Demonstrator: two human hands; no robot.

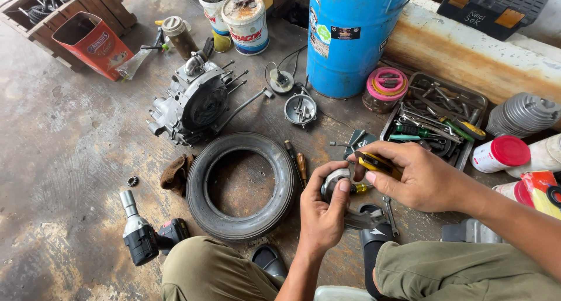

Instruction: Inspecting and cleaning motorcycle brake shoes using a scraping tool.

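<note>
My left hand [323,210] grips a small round grey metal part [336,179] in front of me, thumb on its rim. My right hand [416,175] holds a tool with a yellow and black handle [378,163], its tip against the metal part. Both hands hover above the concrete floor, between my knees and a black tyre [241,184]. A spanner [390,214] lies on the floor under my hands.
A grey engine block [191,100] lies beyond the tyre, a cordless impact driver [139,234] at left. A metal tray of tools [435,116], a blue drum [349,35], paint cans [246,21], a red box [93,44] and screwdrivers [298,161] surround me.
</note>
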